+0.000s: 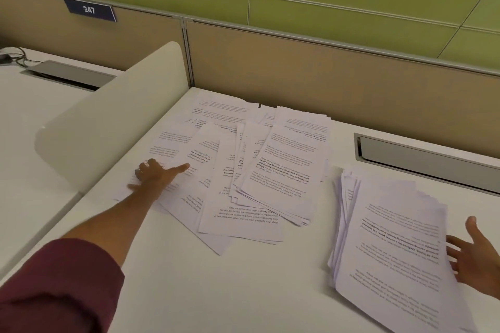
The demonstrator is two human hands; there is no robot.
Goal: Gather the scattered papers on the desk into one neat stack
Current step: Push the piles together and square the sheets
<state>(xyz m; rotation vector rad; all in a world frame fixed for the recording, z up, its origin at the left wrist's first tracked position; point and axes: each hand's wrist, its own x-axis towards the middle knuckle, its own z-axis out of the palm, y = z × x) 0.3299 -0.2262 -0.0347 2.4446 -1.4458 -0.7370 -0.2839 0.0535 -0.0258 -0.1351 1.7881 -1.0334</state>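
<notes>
Desk space splits the job in two: a loose spread of scattered papers fans over the middle, while a thick gathered stack sits apart on the right, edges ragged, likely the growing pile. The left hand lies flat on the spread's left sheets, fingers splayed, seemingly to drag them inward rather than pinch one. The right hand, fingers spread and holding nothing, rests against the stack's right edge, probably steadying it.
</notes>
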